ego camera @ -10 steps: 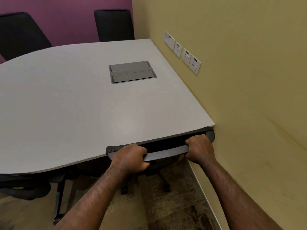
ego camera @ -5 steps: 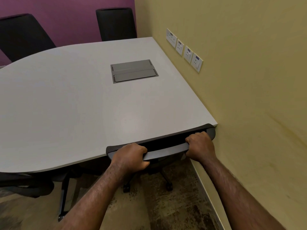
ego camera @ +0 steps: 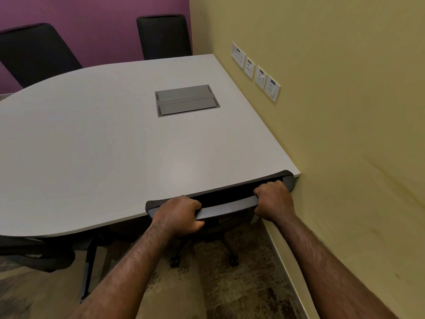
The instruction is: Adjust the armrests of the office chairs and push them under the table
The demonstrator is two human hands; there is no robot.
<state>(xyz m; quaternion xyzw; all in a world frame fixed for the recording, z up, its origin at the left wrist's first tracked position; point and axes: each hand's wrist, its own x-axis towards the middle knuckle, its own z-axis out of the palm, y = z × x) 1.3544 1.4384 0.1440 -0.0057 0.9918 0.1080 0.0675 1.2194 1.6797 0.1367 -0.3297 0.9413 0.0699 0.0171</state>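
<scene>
Low in the frame, right of centre, the office chair (ego camera: pixel 225 209) sits tucked in, its backrest top against the edge of the table (ego camera: pixel 92 157). The left hand (ego camera: pixel 178 215) and right hand (ego camera: pixel 273 201) each have their fingers curled tight over the backrest's top bar. The likely trouble is knuckles — another shove could pinch them against the table edge. The chair's right corner is just beside the yellow wall (ego camera: pixel 345 134) and may scrape it.
</scene>
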